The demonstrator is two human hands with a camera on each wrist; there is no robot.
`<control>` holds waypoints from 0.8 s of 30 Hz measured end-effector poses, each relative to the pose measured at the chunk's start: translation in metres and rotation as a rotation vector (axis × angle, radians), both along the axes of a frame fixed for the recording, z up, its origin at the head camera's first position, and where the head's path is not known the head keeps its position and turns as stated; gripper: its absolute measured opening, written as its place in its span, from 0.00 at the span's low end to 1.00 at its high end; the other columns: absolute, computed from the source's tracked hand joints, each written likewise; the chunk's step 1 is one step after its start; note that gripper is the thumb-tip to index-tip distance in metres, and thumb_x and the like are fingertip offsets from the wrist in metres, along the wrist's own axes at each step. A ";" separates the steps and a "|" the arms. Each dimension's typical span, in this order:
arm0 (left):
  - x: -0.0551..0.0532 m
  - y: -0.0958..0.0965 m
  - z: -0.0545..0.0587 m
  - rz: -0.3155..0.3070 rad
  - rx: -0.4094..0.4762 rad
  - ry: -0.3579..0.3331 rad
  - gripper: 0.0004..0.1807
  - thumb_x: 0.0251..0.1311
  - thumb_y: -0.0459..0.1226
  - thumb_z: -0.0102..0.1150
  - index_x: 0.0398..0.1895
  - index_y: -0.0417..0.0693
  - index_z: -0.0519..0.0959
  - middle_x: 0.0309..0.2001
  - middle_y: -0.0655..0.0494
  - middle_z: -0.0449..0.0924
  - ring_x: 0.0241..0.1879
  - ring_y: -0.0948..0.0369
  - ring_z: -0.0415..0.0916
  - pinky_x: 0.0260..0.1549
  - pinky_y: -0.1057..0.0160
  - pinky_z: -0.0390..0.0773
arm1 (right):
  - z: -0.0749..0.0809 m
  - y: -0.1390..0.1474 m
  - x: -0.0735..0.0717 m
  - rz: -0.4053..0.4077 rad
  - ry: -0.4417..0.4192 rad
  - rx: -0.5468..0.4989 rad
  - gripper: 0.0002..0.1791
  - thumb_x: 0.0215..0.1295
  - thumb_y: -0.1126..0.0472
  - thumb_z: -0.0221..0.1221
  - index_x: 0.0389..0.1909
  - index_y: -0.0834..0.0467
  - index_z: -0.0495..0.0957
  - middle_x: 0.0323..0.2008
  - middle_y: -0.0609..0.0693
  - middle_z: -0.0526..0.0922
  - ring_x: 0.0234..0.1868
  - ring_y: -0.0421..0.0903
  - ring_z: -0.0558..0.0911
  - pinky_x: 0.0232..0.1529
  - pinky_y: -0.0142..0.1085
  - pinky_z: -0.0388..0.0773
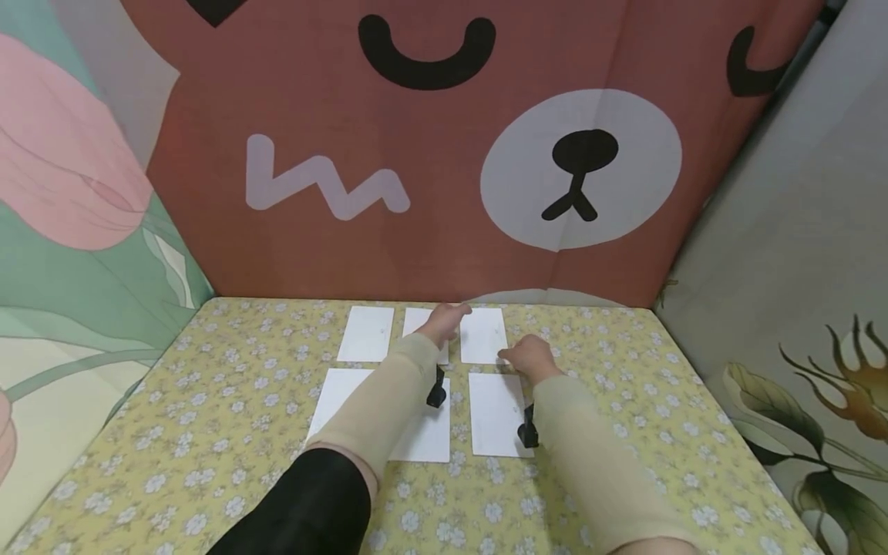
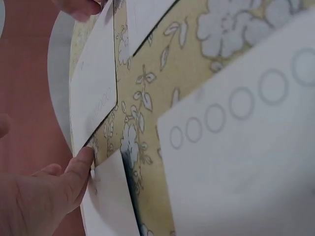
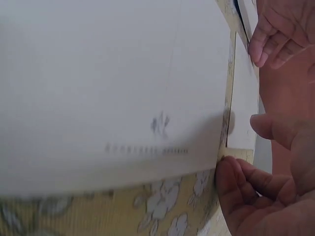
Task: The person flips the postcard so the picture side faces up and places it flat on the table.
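Observation:
My left hand (image 1: pixel 444 322) reaches over the middle back sheet, its fingertips at the upper left edge of a white paper sheet (image 1: pixel 483 337) at the back right. In the left wrist view, its extended fingers (image 2: pixel 81 167) touch down by that edge. My right hand (image 1: pixel 530 356) is at the same sheet's lower right corner, fingers bent and thumb (image 3: pixel 266 125) held apart from them. Close in front lies another white sheet (image 1: pixel 496 416), with a small mark and a line of print in the right wrist view. Both hands appear to hold nothing.
Other white sheets lie flat at the back left (image 1: pixel 365 334), back middle (image 1: pixel 416 317) and front left (image 1: pixel 340 385), partly under my left arm. One sheet (image 2: pixel 246 162) bears a row of printed circles. The flowered tablecloth (image 1: pixel 257 401) meets a brown bear-print backdrop (image 1: pixel 444 262).

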State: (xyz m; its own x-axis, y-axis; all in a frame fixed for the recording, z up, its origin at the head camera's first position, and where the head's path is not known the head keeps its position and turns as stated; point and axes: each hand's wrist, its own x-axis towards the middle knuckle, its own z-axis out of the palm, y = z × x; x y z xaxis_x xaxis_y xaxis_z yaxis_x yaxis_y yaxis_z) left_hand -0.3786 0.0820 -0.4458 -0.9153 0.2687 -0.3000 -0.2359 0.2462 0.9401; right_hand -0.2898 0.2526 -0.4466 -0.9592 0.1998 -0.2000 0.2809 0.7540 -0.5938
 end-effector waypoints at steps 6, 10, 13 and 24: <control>0.004 0.005 0.003 0.005 0.079 -0.072 0.38 0.74 0.42 0.52 0.80 0.34 0.52 0.79 0.40 0.53 0.76 0.42 0.56 0.72 0.51 0.62 | 0.000 -0.012 -0.003 -0.070 -0.001 0.114 0.16 0.60 0.57 0.71 0.34 0.68 0.82 0.31 0.58 0.84 0.32 0.52 0.78 0.41 0.48 0.81; 0.004 0.009 0.002 0.037 0.158 -0.122 0.39 0.74 0.41 0.52 0.81 0.36 0.50 0.79 0.38 0.52 0.75 0.44 0.56 0.70 0.53 0.65 | 0.003 -0.017 -0.007 -0.115 -0.023 0.154 0.18 0.56 0.59 0.73 0.39 0.70 0.83 0.33 0.59 0.84 0.33 0.52 0.77 0.40 0.46 0.80; 0.002 0.009 -0.001 0.080 0.155 -0.130 0.39 0.74 0.40 0.53 0.81 0.37 0.50 0.76 0.38 0.56 0.72 0.46 0.61 0.66 0.54 0.70 | 0.002 -0.020 -0.009 -0.129 -0.036 0.160 0.18 0.56 0.59 0.73 0.39 0.70 0.83 0.32 0.58 0.83 0.32 0.52 0.76 0.40 0.45 0.80; -0.012 0.012 -0.011 -0.009 -0.173 0.036 0.23 0.74 0.33 0.52 0.66 0.28 0.72 0.67 0.38 0.72 0.63 0.47 0.72 0.66 0.51 0.70 | 0.001 -0.018 -0.009 -0.094 -0.024 0.145 0.17 0.56 0.59 0.72 0.36 0.69 0.81 0.34 0.60 0.84 0.32 0.52 0.75 0.43 0.46 0.80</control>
